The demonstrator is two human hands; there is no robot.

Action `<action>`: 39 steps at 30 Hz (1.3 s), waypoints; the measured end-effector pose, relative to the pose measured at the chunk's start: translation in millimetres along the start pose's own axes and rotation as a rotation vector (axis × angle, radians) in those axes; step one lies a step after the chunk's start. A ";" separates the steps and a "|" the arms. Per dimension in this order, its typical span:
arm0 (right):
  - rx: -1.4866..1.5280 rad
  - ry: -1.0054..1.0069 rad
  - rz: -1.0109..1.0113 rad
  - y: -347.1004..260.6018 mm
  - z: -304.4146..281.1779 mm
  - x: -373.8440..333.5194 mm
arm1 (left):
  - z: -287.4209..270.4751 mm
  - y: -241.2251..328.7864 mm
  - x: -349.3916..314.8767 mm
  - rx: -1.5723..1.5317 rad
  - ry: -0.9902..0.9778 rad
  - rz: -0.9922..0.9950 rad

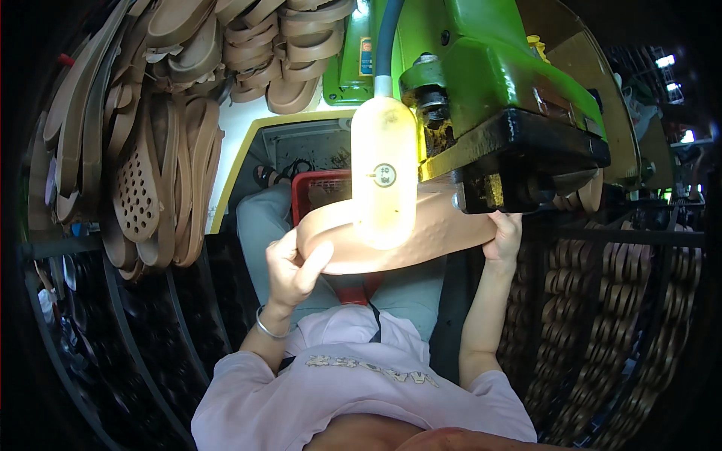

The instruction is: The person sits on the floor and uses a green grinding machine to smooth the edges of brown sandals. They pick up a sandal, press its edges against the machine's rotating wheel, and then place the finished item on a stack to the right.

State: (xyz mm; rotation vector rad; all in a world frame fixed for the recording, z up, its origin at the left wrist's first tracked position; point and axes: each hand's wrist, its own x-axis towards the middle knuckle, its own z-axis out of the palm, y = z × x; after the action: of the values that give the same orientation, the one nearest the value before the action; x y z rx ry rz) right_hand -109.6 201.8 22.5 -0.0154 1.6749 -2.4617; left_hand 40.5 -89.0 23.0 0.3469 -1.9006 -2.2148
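A tan foam slide sandal (447,231) is stretched crosswise in front of my body, held up between both hands. My left hand (292,272) grips the end with the strap, thumb pressed on its near side. At the opposite end my right hand (502,237) pinches the sole, just under the black head (519,161) of a green machine (481,60). The sandal's upper edge lies close below that head; whether they touch I cannot tell. A bright elongated lamp (383,173) hangs over the sandal and hides part of it.
Stacks of tan sandals (301,45) and perforated tan shoe pieces (139,192) crowd the far left. A red basket (307,184) sits below, between my legs. Racks of dark footwear (135,316) stand at left, racks of brown footwear (594,301) at right. A cardboard box (602,83) is behind the machine.
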 end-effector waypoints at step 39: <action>-0.413 -0.259 0.484 84.5 22.3 -150.4 | 70.3 -31.2 33.8 -0.002 -0.006 0.194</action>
State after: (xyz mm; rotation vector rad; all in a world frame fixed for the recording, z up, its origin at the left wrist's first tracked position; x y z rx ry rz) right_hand 52.0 172.2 -34.8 0.0177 1.7816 -1.6700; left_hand -13.2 -28.3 0.8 0.1486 -1.8484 -2.0939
